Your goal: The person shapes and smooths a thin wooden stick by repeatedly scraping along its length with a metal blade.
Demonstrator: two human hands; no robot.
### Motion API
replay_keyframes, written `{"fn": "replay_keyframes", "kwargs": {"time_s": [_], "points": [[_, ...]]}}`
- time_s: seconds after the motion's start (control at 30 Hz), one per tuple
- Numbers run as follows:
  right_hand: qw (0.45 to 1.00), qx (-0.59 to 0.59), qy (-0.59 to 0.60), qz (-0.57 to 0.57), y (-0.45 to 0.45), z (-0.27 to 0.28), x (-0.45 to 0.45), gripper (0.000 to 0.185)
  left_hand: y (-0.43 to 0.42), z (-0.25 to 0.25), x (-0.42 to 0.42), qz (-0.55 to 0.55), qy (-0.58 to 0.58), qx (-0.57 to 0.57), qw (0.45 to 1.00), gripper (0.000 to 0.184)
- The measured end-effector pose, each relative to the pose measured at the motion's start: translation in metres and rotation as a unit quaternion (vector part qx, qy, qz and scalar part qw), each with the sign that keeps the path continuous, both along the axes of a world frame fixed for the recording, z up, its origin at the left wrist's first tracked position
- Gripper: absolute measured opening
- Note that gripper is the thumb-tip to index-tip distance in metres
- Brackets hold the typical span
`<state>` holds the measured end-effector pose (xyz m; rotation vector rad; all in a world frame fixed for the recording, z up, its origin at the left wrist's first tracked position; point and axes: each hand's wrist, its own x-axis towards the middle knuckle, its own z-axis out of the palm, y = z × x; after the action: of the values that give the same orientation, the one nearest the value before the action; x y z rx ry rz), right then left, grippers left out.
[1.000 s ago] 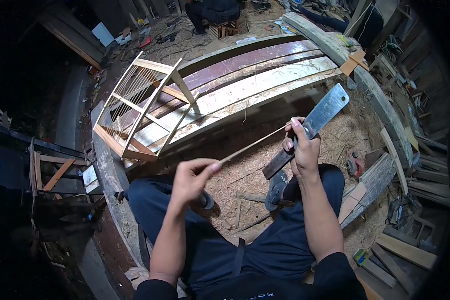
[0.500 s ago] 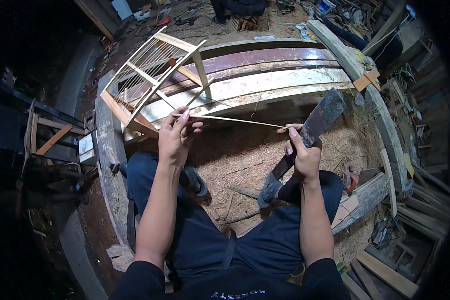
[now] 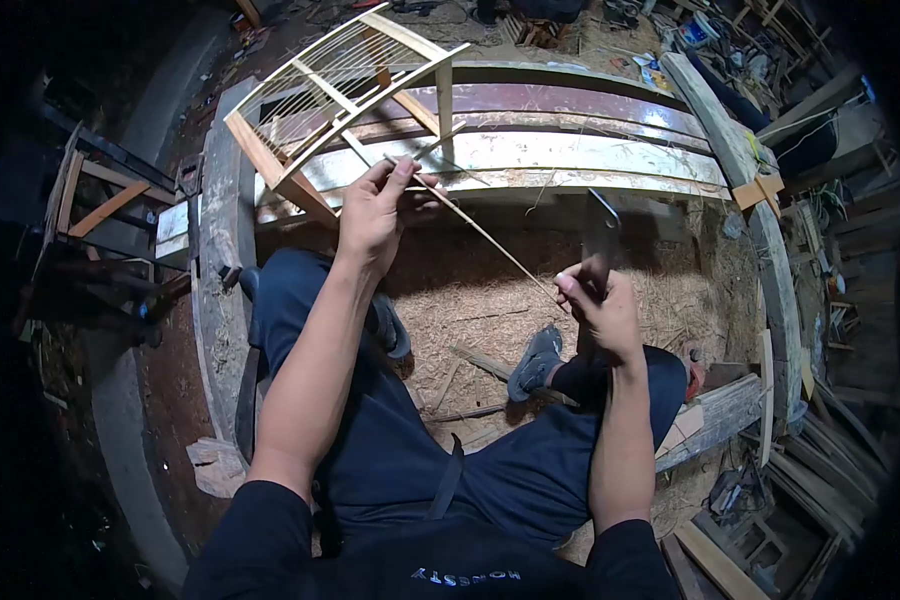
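Note:
My left hand (image 3: 378, 205) is closed in a pinch on the upper end of a thin wooden stick (image 3: 485, 233). The stick slopes down to the right, where my right hand (image 3: 600, 308) pinches its lower end between thumb and finger. That same hand is wrapped round a broad-bladed knife (image 3: 601, 228), its blade pointing up and now seen nearly edge-on. The knife's handle is mostly hidden by the hand. Just beyond my left hand stands a small wooden frame (image 3: 342, 103) strung with thin parallel slats, tilted on the bench.
A long plank bench (image 3: 610, 160) spans the space ahead, with a weathered beam (image 3: 715, 130) at its right end and another beam (image 3: 225, 330) on the left. Wood shavings (image 3: 480, 340) cover the ground between my feet. Scrap timber (image 3: 830, 480) is piled at the right.
The knife has turned from showing its flat face to nearly edge-on. The stick now slopes more steeply, as my right hand has lowered and my left hand has risen. The view has shifted slightly.

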<state>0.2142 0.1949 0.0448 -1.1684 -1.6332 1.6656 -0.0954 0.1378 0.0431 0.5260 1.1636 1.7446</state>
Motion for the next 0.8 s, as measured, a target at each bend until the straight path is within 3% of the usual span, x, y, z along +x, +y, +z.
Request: {"fn": "replay_keyframes", "kwargs": {"time_s": [0.13,0.2,0.27,0.33,0.37,0.47,0.53,0.63,0.7,0.8], "points": [[0.998,-0.037,-0.030,0.041,0.000,-0.010,-0.005,0.017,0.005,-0.002,-0.001,-0.017,0.012,-0.004,1.000,0.028],[0.995,0.008,-0.062,0.076,-0.001,-0.027,-0.010,0.018,0.008,-0.002,0.000,-0.033,0.034,-0.026,0.999,0.029],[0.993,0.044,0.055,0.093,-0.006,-0.044,-0.015,0.017,0.009,0.000,0.002,-0.037,0.042,-0.027,0.998,0.030],[0.990,-0.027,0.054,0.127,-0.011,-0.032,-0.022,0.018,0.010,0.000,0.003,-0.041,0.052,-0.028,0.997,0.032],[0.988,-0.091,-0.014,0.121,-0.013,-0.020,-0.024,0.019,0.010,0.000,0.003,-0.042,0.052,-0.028,0.997,0.032],[0.983,-0.094,-0.033,0.153,-0.016,-0.010,-0.028,0.019,0.011,-0.003,0.002,-0.051,0.061,-0.036,0.996,0.035],[0.987,-0.058,-0.005,0.151,-0.017,-0.020,-0.029,0.019,0.011,0.002,0.004,-0.060,0.072,-0.041,0.995,0.036],[0.986,-0.124,0.032,0.105,-0.013,-0.024,-0.027,0.018,0.010,0.010,0.007,-0.066,0.070,-0.049,0.994,0.041],[0.992,-0.109,0.063,0.012,-0.014,-0.021,-0.031,0.021,0.008,0.010,0.005,-0.060,0.061,-0.075,0.994,0.046],[0.992,-0.098,0.082,-0.020,-0.009,-0.020,-0.028,0.024,0.005,0.009,0.004,-0.090,0.076,-0.078,0.990,0.048]]}}
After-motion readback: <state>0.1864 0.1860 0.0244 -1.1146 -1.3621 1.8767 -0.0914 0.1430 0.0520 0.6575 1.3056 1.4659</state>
